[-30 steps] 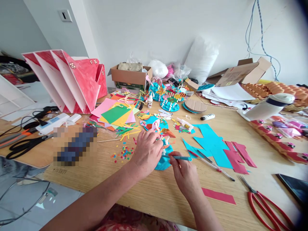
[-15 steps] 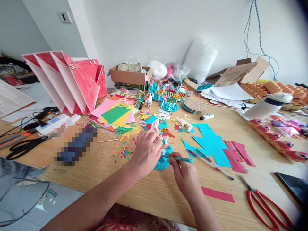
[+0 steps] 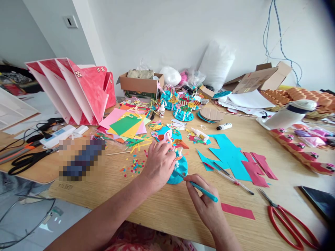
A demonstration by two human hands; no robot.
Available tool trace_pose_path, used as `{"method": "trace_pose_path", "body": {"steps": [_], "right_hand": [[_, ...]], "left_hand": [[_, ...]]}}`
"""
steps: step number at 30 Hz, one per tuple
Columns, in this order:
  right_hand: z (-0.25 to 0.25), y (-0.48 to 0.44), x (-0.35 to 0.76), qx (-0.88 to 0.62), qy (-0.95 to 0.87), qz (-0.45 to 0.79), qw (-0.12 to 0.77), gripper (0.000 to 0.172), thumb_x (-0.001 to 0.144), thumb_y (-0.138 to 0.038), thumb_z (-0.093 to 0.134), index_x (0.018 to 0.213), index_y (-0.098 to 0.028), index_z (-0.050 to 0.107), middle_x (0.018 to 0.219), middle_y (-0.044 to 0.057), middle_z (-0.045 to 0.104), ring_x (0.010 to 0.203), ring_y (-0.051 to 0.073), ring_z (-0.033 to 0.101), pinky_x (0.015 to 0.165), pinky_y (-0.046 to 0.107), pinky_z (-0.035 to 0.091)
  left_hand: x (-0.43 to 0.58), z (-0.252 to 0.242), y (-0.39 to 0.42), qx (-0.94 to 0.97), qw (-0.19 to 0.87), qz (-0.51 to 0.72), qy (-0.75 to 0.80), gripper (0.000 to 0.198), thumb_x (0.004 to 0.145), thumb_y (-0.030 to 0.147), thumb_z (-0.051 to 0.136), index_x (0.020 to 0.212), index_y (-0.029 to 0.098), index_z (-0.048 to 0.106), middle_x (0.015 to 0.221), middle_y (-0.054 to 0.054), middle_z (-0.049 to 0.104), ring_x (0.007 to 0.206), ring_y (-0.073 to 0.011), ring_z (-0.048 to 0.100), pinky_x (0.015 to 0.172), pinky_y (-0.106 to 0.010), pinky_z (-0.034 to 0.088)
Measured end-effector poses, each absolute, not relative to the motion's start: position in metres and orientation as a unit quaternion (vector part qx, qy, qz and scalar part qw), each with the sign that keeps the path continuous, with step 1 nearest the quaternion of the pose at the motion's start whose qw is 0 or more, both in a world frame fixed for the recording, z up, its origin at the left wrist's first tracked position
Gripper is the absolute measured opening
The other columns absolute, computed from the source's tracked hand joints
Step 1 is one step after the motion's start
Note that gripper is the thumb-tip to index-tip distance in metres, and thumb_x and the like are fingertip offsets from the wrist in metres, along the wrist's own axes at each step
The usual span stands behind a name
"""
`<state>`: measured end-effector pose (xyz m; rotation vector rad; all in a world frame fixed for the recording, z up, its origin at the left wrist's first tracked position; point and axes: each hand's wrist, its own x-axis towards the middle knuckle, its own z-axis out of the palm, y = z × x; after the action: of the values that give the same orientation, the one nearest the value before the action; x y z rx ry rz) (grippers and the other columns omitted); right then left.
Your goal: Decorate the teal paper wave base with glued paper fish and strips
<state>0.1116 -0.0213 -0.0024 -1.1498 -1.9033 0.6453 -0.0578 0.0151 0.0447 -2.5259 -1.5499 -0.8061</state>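
My right hand point(image 3: 202, 195) pinches a teal pen-like tool point(image 3: 204, 191), its thin end reaching left over a blue round piece point(image 3: 180, 170) on the wooden table. My left hand point(image 3: 160, 162) lies over the left side of that piece, fingers bent and pressed together by a small pink and white part point(image 3: 168, 136); what its fingertips hold is hidden. Orange and white bits point(image 3: 180, 143) show just beyond the fingers. Behind them is another blue piece point(image 3: 163, 131) with paper cut-outs.
Colored paper sheets point(image 3: 125, 124) and confetti point(image 3: 134, 165) lie left. Blue paper point(image 3: 230, 157), pens point(image 3: 232, 179), a glue bottle point(image 3: 200, 134), red-handled scissors point(image 3: 285, 223) and a phone point(image 3: 318, 202) lie right. Decorated blue crafts point(image 3: 183, 113) stand behind.
The outer end of the teal tool has swung down and toward me, and my right hand has lowered slightly. My left hand has hardly moved.
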Motion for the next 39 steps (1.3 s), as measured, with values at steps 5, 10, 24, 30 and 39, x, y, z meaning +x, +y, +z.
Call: {"method": "trace_pose_path", "body": {"steps": [5,10,24,30,39], "right_hand": [[0.001,-0.035,0.124,-0.466,-0.731,0.240,0.437,0.010,0.081,-0.021,0.047,0.081,-0.021,0.057,0.073,0.001,0.059,0.068,0.012,0.057,0.059,0.020,0.044],[-0.003,-0.046,0.144,-0.510,-0.685,0.225,0.468,0.014,0.078,-0.024,0.053,0.089,-0.024,0.061,0.071,0.000,0.060,0.063,0.012,0.057,0.055,0.019,0.047],[0.006,-0.023,0.224,-0.559,-0.565,0.353,0.495,0.031,0.078,-0.037,0.050,0.100,-0.023,0.065,0.094,0.006,0.069,0.085,0.022,0.064,0.071,0.030,0.054],[0.001,0.042,0.250,-0.622,-0.603,0.279,0.414,0.033,0.071,-0.036,0.055,0.097,-0.016,0.062,0.085,0.008,0.069,0.069,0.019,0.064,0.059,0.029,0.053],[0.000,0.144,0.242,-0.723,-0.683,0.024,0.100,0.034,0.079,-0.014,0.038,0.109,-0.015,0.053,0.100,0.012,0.062,0.081,0.020,0.060,0.068,0.029,0.041]], "left_hand": [[-0.058,0.046,0.014,-0.821,0.030,-0.267,-0.504,0.005,0.078,0.015,0.050,0.077,0.017,0.054,0.104,-0.007,0.053,0.106,-0.0230,0.043,0.090,-0.044,0.032],[-0.057,0.049,0.014,-0.816,0.020,-0.276,-0.508,0.004,0.077,0.015,0.051,0.078,0.017,0.055,0.101,-0.007,0.054,0.103,-0.0227,0.044,0.088,-0.043,0.034],[-0.057,0.051,0.007,-0.810,0.008,-0.280,-0.515,0.017,0.072,0.010,0.054,0.086,0.019,0.056,0.103,-0.007,0.054,0.101,-0.0238,0.045,0.091,-0.047,0.032],[-0.069,0.054,-0.010,-0.815,0.003,-0.359,-0.455,0.027,0.078,0.006,0.043,0.100,0.020,0.050,0.104,-0.007,0.052,0.103,-0.0211,0.045,0.093,-0.044,0.034],[-0.101,0.037,-0.037,-0.823,-0.057,-0.395,-0.405,0.029,0.080,0.002,0.039,0.102,0.020,0.047,0.097,-0.006,0.054,0.096,-0.0138,0.052,0.084,-0.022,0.044]]}}
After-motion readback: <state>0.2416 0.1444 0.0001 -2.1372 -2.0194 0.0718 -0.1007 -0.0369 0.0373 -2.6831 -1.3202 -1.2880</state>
